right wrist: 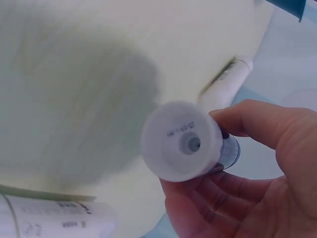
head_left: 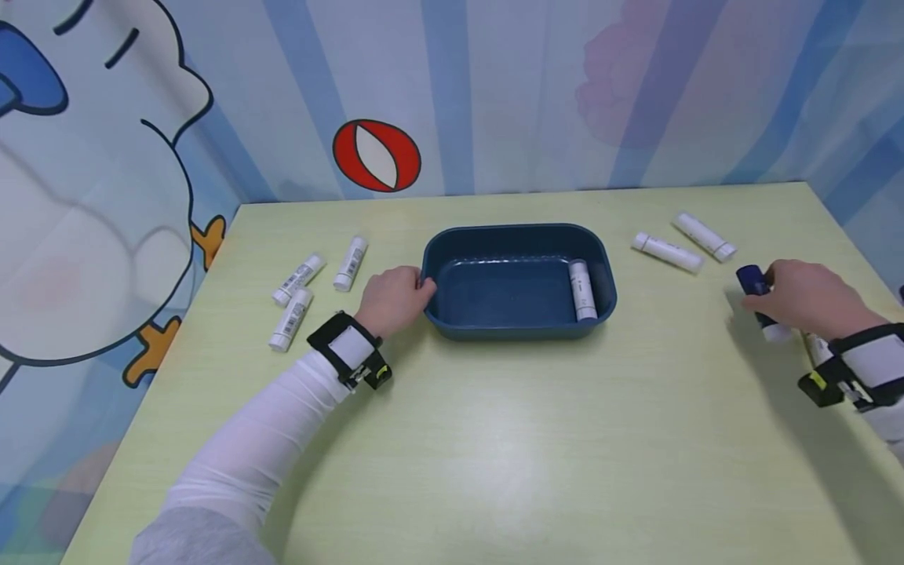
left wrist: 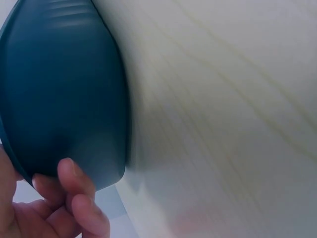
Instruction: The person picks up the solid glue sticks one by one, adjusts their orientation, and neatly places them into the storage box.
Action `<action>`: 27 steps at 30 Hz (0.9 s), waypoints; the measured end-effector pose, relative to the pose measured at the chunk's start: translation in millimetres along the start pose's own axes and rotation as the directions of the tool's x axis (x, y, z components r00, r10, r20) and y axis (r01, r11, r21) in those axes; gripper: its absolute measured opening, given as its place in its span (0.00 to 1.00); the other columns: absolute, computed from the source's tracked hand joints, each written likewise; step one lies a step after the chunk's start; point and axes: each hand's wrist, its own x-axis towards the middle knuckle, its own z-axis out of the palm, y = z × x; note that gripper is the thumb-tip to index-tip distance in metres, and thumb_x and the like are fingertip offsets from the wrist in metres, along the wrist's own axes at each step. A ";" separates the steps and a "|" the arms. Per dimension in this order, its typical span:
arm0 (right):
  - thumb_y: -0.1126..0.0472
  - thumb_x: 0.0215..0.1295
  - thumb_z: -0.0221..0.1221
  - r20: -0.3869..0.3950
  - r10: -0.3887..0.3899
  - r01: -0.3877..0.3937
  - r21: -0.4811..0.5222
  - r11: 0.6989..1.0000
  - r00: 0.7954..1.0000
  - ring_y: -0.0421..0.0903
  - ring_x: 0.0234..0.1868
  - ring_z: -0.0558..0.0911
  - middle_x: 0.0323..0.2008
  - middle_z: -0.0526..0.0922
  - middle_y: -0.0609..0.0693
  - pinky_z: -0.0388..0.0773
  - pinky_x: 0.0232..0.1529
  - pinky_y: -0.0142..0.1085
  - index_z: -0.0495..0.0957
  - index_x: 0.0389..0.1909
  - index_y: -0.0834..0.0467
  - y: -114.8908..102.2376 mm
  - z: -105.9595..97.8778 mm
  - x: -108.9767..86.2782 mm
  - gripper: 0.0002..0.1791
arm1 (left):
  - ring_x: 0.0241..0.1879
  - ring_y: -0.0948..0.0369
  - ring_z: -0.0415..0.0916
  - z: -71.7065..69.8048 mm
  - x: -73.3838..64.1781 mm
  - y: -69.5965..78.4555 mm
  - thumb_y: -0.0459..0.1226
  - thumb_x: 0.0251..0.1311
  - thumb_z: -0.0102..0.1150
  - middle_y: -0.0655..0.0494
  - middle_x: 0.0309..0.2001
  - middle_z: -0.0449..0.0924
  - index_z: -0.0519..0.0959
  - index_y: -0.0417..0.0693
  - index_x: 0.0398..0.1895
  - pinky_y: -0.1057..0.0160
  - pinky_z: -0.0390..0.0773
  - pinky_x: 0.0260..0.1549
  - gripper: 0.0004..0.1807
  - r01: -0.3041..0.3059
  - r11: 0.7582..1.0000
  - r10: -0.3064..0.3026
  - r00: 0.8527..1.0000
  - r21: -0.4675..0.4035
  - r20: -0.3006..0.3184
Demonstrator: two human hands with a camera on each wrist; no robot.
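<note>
My left hand [head_left: 395,298] pinches the left rim of a dark blue rectangular tray [head_left: 519,333]; the left wrist view shows fingertips [left wrist: 74,176] against its outer wall. One white glue stick [head_left: 582,289] lies inside the tray at its right end. On the right, my right hand [head_left: 819,297] grips a dark blue and white glue stick [head_left: 752,281] above the table, tilted. In the right wrist view its round white base [right wrist: 178,144] faces the camera, between thumb and fingers. Another white stick [head_left: 818,348] lies below that hand, partly hidden by the wrist strap.
Three white glue sticks lie left of the tray, one of them [head_left: 290,320] nearest the front. Two more lie to its right, a nearer one [head_left: 667,252] and a farther one [head_left: 704,236]. A printed cloth wall [head_left: 508,94] stands behind the table [head_left: 480,439].
</note>
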 end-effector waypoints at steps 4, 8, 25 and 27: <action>0.58 0.64 0.59 -0.019 -0.003 0.003 0.015 1.000 1.000 0.54 0.22 0.76 0.23 0.77 0.63 0.73 0.24 0.46 0.66 0.42 0.84 -3.8 -8.8 -2.1 0.28 | 0.18 0.56 0.68 0.5 1.0 -0.8 0.43 0.69 0.46 0.55 0.16 0.67 0.69 0.46 0.17 0.62 0.62 0.19 0.21 -0.003 1.000 0.003 1.000 -0.001 -0.001; 0.58 0.64 0.59 -0.049 -0.008 0.010 0.043 0.999 0.999 0.54 0.22 0.77 0.21 0.78 0.61 0.73 0.23 0.46 0.65 0.45 0.84 -10.5 -16.6 -4.7 0.29 | 0.18 0.56 0.68 0.8 1.8 -1.2 0.43 0.69 0.46 0.55 0.16 0.67 0.69 0.46 0.16 0.62 0.62 0.19 0.21 -0.013 1.000 0.013 1.000 -0.007 -0.007; 0.55 0.66 0.57 -0.132 -0.082 0.093 0.081 0.992 0.988 0.56 0.23 0.80 0.32 0.77 0.73 0.76 0.24 0.48 0.65 0.48 0.82 -48.1 -42.4 -7.3 0.30 | 0.18 0.56 0.68 -1.1 0.4 0.2 0.43 0.70 0.46 0.54 0.16 0.68 0.69 0.46 0.17 0.63 0.62 0.19 0.21 0.000 1.000 0.000 1.000 -0.009 0.017; 0.54 0.66 0.58 -0.141 -0.086 0.098 0.077 0.992 0.986 0.56 0.23 0.80 0.33 0.77 0.73 0.75 0.24 0.48 0.66 0.49 0.82 -52.0 -44.5 -7.9 0.31 | 0.18 0.56 0.68 -0.9 0.5 0.2 0.43 0.70 0.46 0.55 0.16 0.67 0.69 0.46 0.17 0.63 0.61 0.19 0.21 -0.003 1.000 0.003 1.000 -0.005 0.015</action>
